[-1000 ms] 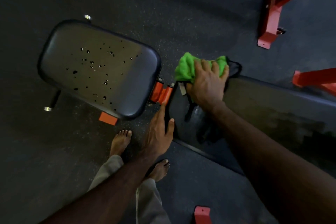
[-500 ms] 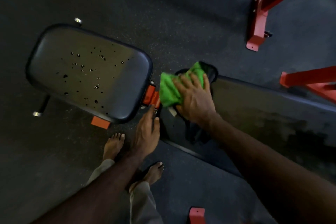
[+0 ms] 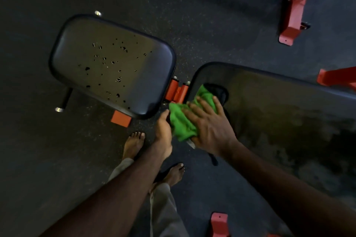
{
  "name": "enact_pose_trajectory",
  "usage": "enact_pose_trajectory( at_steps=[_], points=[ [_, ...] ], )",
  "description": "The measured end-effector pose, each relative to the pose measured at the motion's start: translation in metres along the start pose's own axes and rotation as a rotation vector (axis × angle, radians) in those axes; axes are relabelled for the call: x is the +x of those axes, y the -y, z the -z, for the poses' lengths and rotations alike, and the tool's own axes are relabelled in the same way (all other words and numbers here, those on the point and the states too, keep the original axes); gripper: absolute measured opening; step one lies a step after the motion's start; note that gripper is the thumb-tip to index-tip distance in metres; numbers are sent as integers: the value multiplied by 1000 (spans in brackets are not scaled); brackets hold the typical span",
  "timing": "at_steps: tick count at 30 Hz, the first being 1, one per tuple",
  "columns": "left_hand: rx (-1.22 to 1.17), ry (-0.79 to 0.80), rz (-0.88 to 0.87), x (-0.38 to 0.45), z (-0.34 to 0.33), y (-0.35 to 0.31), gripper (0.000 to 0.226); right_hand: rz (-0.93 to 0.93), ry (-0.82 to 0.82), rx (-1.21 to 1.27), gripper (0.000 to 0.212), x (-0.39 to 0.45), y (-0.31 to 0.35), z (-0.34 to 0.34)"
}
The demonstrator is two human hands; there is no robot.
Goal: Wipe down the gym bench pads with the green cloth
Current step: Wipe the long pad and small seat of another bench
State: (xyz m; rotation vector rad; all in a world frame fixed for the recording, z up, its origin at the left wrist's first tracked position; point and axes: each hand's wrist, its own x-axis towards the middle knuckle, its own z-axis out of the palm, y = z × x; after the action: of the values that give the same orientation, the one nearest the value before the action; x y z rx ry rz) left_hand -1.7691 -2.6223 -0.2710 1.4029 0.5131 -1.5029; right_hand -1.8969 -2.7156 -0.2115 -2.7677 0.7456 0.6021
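Observation:
The green cloth (image 3: 182,121) lies bunched on the near left corner of the long black back pad (image 3: 273,106). My right hand (image 3: 210,131) presses on it with spread, fairly straight fingers. A dark piece of fabric (image 3: 219,92) shows from under the cloth. My left hand (image 3: 163,131) rests against the pad's end corner, touching the cloth's left edge; its fingertips are partly hidden. To the left is the shorter black seat pad (image 3: 107,63), dotted with several dark droplets. The back pad shows dull smears further right.
An orange hinge bracket (image 3: 176,91) joins the two pads. Red metal frames stand at the top right (image 3: 292,9) and right edge (image 3: 337,78), and a red foot (image 3: 219,223) sits at the bottom. My bare feet (image 3: 133,144) stand on the dark rubber floor (image 3: 212,15).
My right hand has slid the green cloth from the pad's far corner across its end to the near corner. The left hand has stayed at the pad's end.

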Motion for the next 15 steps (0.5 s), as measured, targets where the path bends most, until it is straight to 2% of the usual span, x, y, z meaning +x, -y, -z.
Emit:
enact_pose_trajectory(
  at_steps=[2,3,7,9,10,13,15],
  points=[
    [-31,57,55,-3,5,-5,63,113,-10,-9,81,-24,-9,0],
    [-15,64,40,-3,7,-7,70,106,-38,-11,81,-29,-16,2],
    [31,81,26,-3,6,-10,76,-266,-165,-4,84,-3,-28,13],
    [54,77,27,-2,5,-7,74,-344,-147,24,90,13,-9,10],
    [69,66,20,0,5,-8,73,-300,-123,24,91,16,2,6],
    [22,62,47,-4,7,-12,70,-16,-18,-32,86,-9,22,-11],
    [94,86,23,-2,7,-12,68,79,-31,-60,84,-33,14,-12]
  ],
)
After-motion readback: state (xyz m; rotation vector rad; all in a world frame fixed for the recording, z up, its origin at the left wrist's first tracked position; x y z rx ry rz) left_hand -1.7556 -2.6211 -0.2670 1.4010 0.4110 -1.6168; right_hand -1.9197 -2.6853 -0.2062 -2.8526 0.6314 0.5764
